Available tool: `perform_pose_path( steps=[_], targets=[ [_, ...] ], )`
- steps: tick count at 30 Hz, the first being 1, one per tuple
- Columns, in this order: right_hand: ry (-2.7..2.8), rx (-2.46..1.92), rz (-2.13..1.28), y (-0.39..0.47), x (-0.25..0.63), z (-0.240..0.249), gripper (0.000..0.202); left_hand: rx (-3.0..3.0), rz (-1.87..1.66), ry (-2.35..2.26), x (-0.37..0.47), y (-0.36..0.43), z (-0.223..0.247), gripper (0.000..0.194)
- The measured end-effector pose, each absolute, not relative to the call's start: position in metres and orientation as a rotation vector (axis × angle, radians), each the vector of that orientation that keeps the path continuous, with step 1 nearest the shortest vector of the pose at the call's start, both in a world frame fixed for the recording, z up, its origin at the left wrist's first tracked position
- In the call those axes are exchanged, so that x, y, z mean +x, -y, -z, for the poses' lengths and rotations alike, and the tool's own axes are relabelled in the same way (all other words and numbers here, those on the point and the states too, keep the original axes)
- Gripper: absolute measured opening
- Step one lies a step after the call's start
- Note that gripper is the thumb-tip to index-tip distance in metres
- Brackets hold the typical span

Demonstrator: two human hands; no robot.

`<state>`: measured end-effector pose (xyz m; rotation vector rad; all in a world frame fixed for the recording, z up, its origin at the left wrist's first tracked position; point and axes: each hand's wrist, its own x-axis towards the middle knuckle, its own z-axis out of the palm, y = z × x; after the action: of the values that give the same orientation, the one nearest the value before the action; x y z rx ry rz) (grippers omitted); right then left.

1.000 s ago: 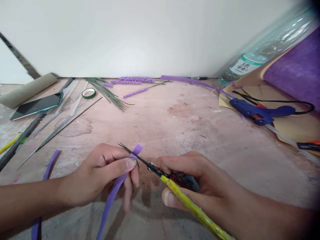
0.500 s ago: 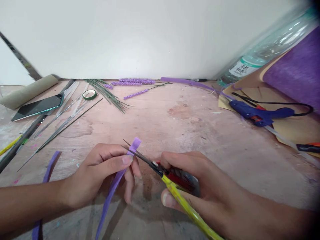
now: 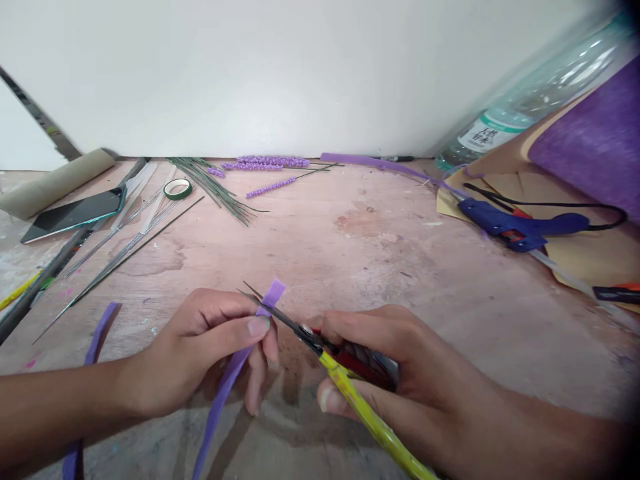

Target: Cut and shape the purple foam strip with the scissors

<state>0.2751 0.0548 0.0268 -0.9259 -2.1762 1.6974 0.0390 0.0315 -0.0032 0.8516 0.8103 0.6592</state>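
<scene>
Between thumb and forefinger, my left hand (image 3: 225, 333) pinches a narrow purple felt strip (image 3: 223, 393). The strip's short upper end sticks out past the fingertips, and its long tail hangs down toward the bottom edge. My right hand (image 3: 400, 367) grips a pair of scissors (image 3: 345, 380) with yellow-wrapped and red handles. Their slightly parted blades lie across the strip just above my left thumb. A second purple strip (image 3: 103, 330) lies on the table, passing beneath my left forearm.
Purple flower stems (image 3: 273, 163) and green wires (image 3: 215, 187) lie at the back, near a green tape roll (image 3: 178, 189). A phone (image 3: 75, 215) and cardboard tube (image 3: 60, 181) are at left. At right are a blue glue gun (image 3: 505, 223) and a plastic bottle (image 3: 500, 127).
The strip's upper end, curled before, now stands straighter above the blades. Both hands and the scissors have shifted only slightly.
</scene>
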Motion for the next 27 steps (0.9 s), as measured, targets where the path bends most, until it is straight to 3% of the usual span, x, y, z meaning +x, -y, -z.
perform_pose_path(
  steps=[14,27],
  targets=[
    [1.958,-0.837,-1.956,-0.0584,0.2761,-0.0292,0.007,0.849,-0.611,-0.838,0.0379,-0.0317,0.0051,0.035],
    [1.972,-0.91,-1.979,-0.0567,0.2786,-0.0243,0.022,0.883,-0.572,-0.834,0.0367,-0.0311,0.0047,0.038]
  ],
)
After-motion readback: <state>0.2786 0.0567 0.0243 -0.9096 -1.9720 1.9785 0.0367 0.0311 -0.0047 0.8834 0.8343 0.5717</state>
